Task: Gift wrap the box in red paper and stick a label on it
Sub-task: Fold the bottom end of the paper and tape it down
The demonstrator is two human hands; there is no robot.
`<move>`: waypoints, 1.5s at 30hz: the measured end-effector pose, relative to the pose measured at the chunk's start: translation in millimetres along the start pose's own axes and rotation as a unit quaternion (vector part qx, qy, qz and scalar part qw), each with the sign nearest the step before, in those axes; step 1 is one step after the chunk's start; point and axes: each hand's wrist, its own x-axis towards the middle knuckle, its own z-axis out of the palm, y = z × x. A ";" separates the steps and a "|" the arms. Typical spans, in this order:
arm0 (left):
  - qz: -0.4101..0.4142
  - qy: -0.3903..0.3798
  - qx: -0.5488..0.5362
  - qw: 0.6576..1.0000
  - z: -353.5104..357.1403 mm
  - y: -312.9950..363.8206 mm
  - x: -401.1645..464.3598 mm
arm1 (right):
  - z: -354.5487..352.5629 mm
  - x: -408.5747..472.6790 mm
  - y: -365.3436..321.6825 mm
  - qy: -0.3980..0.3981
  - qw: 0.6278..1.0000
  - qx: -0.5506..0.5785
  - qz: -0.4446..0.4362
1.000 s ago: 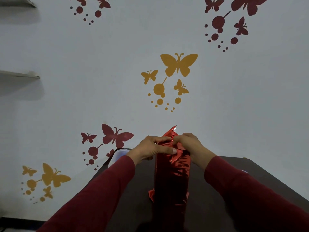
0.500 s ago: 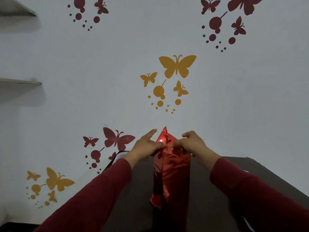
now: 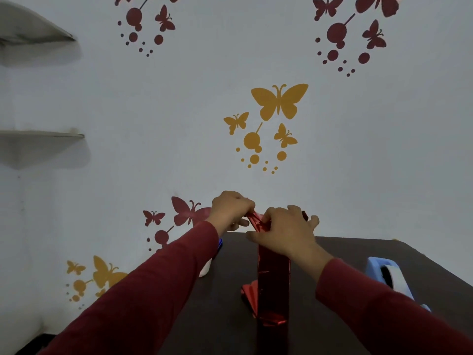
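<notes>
A tall narrow box wrapped in shiny red paper stands upright on the dark table in front of me. At its top end the red paper is bunched into a fold. My left hand pinches that fold from the left. My right hand lies over the top of the box, fingers curled round the paper and the box's upper end. A loose red flap sticks out at the box's lower left. No label is in view.
A blue tape dispenser with a white roll sits on the table to the right, partly behind my right sleeve. A white object with a blue edge lies behind my left forearm. Wall shelves hang at the far left.
The pointed paper flap that stood up at the box's top has been pressed down. My right hand has moved over the top of the box; my left hand has risen slightly.
</notes>
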 end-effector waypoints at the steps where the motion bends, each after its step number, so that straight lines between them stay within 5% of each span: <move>1: 0.002 0.014 0.007 1.000 0.3 0.2 -0.6 | 1.9 -3.2 -0.4 0.015 1.000 0.012 -0.007; 14: 0.159 0.208 0.011 0.965 -2.8 9.8 -13.8 | 4.3 -12.9 12.2 -0.012 0.988 0.151 -0.040; 17: 0.204 0.133 0.002 0.970 -17.5 12.1 -10.2 | -7.3 -17.3 17.1 -0.031 0.982 0.182 -0.036; 20: 0.235 -0.094 0.078 0.964 -28.9 2.4 -8.7 | -8.3 -13.5 25.1 -0.023 0.979 0.201 -0.018; 22: 0.226 -0.171 0.174 0.943 -28.5 -5.2 -8.1 | -5.2 -9.8 30.7 -0.032 0.970 0.242 -0.005; 27: 0.300 -0.105 0.206 0.925 -14.9 -1.3 1.9 | -3.2 -7.4 45.8 -0.045 0.913 0.406 0.014; 35: 0.252 -0.133 0.007 0.959 -0.3 0.3 -8.1 | -2.8 -4.6 58.9 -0.061 0.882 0.468 -0.005; 41: 0.244 -0.155 0.102 0.952 -3.4 -8.7 -3.4 | 1.0 -1.5 57.3 -0.058 0.872 0.487 -0.010; 45: 0.243 -0.145 0.030 0.959 0.2 -5.0 -3.7 | -2.5 -2.0 56.9 -0.067 0.862 0.503 -0.009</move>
